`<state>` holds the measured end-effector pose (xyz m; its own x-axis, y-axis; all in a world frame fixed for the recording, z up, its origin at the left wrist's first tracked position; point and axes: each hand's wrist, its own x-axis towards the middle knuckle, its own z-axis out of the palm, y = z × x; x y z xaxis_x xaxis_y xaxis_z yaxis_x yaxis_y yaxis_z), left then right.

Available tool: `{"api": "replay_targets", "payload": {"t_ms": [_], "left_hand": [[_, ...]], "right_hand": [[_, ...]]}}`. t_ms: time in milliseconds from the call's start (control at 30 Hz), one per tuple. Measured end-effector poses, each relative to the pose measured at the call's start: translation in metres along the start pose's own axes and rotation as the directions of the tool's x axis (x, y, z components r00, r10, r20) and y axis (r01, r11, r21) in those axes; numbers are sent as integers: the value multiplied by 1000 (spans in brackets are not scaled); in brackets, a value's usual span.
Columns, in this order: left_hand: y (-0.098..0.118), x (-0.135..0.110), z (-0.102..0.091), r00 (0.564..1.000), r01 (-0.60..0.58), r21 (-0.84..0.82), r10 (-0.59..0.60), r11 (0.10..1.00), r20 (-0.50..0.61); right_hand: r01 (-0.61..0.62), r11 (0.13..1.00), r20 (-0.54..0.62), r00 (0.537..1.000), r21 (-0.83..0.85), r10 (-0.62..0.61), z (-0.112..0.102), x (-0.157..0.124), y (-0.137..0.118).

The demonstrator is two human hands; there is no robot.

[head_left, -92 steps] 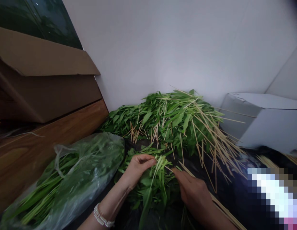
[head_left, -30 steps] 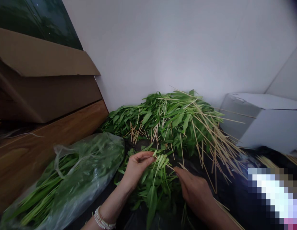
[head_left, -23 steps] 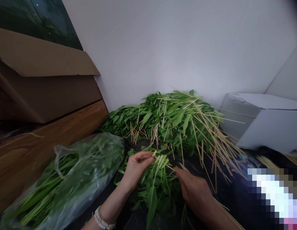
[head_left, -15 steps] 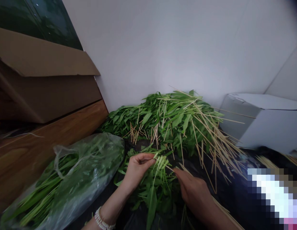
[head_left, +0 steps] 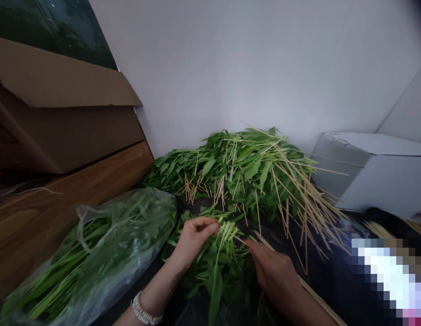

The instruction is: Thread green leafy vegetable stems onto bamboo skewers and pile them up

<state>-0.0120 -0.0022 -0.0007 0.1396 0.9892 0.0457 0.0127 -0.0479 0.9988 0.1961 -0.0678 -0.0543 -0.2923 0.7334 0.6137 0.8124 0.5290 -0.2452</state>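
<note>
From my distant seat I see two bare hands at work close together. The left hand (head_left: 195, 237) has its thumb and forefinger pinched on the end of a row of pale green stems (head_left: 227, 230) — whether the tip of the stick is also between them, I cannot tell. The right hand (head_left: 274, 269) has its fingers closed on the other end of this thin stick (head_left: 240, 239), so the stems sit in a row between the two hands, and their leaves (head_left: 215, 285) hang below. More sticks (head_left: 321, 301) pass under the right hand and forearm; I cannot tell if the palm grips them. Beyond both hands lies a big heap of leafy greens (head_left: 210, 167), with many sticks poking out. Left of the left hand rests a clear plastic bag (head_left: 128, 276) with more greens inside — right of the right hand, farther away, stands a white box (head_left: 383, 176).
</note>
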Motion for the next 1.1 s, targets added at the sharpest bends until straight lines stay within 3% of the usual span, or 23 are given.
{"api": "replay_targets", "payload": {"t_ms": [500,733,800,933,1000,1100], "left_hand": [[-6,0,1,998,32,-14,-31,999,51],[2,-6,3,954,-149,115,113,982,277],[6,-5,-1,972,-143,94,122,985,199],[8,2,-12,989,-130,-57,125,990,-83],[8,5,-15,985,-132,-101,119,986,-129],[8,5,-13,988,-119,-82,109,990,-113]], "right_hand": [[12,1000,-40,999,-14,-12,-1,2,-3],[55,998,-89,995,5,-54,-4,4,-3],[55,998,-108,993,9,-53,-6,5,-2],[7,999,-95,995,47,-2,-9,5,1],[-38,993,-86,995,108,47,-10,6,2],[-126,967,-110,982,222,154,-14,8,2]]}}
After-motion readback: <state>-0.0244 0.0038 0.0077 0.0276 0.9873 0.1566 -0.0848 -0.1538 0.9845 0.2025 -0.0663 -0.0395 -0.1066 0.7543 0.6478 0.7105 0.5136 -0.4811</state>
